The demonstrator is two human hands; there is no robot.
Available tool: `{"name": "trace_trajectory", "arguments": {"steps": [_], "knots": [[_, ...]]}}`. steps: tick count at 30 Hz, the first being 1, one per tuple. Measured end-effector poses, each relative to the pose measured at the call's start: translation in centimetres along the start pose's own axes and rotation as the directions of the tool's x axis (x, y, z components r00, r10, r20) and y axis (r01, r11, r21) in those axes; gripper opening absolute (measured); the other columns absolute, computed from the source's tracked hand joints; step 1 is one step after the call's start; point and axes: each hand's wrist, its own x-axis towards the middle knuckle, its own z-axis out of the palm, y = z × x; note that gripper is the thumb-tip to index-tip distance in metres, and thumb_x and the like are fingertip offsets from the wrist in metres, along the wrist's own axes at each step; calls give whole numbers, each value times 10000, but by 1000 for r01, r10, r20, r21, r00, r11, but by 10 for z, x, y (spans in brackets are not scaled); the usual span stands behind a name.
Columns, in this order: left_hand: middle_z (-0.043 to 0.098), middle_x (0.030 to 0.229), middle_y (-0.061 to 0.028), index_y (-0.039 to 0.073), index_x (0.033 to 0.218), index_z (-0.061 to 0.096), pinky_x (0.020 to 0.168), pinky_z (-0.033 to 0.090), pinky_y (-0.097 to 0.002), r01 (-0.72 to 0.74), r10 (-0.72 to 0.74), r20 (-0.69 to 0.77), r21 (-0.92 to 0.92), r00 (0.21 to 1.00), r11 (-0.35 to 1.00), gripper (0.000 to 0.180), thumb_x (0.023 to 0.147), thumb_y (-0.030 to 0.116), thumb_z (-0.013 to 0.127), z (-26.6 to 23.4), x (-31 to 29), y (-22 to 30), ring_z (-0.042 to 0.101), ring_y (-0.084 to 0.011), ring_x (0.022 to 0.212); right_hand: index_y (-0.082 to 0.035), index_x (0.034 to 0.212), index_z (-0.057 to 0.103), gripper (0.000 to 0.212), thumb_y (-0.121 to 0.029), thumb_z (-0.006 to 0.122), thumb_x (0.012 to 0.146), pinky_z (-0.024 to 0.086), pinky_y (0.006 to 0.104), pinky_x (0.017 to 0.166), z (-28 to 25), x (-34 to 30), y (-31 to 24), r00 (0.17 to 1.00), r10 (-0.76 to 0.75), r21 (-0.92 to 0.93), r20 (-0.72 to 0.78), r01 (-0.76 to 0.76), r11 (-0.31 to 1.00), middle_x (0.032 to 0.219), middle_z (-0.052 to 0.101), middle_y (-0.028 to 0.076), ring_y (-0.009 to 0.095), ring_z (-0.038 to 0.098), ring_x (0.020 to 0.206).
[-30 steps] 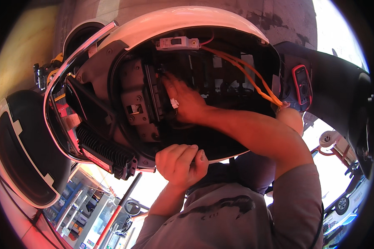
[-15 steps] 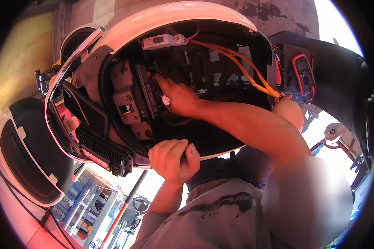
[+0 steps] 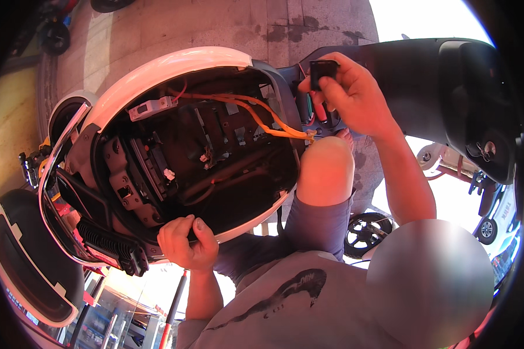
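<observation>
While the right hand (image 3: pixel 360 96) finger-pinched a small black block (image 3: pixel 322 71), the left hand (image 3: pixel 186 241) sat at the compartment rim (image 3: pixel 251 221). Its fingers curled; couldn't tell if gripping.

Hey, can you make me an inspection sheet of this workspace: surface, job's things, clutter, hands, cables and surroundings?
Surface: dark open compartment with a pale rim.
Job's things: small black object in the right hand; whitish switch unit at the compartment's far side; white connector inside.
Clutter: red item beside the right hand, partly hidden.
Hands: right closed on the small black object; left hand loosely curled by the near rim, grip unclear.
Cables: orange cables cross the compartment and pass over its right edge.
Surroundings: paved ground, spoked wheel, white car.
</observation>
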Motion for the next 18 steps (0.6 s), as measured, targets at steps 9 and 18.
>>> {"name": "trace_trajectory", "arguments": {"steps": [9,18], "knots": [[682,823,-87,30,923,671,683,469,-375,8,-8,21,44,1000,999,93,836,62,685,1,1,1,626,-273,723,0,1183,699,315,-155,642,915,586,349,715,-66,-3,279,653,579,-98,-488,-700,707,958,753,200,230,757,726],[663,826,-109,-8,911,674,671,478,-361,4,-5,25,51,1000,999,85,889,70,648,2,-2,-1,619,-269,728,19,1147,717,331,-215,673,918,569,331,768,-118,-41,237,771,283,-200,-571,-464,863,930,768,180,211,752,769]]}}
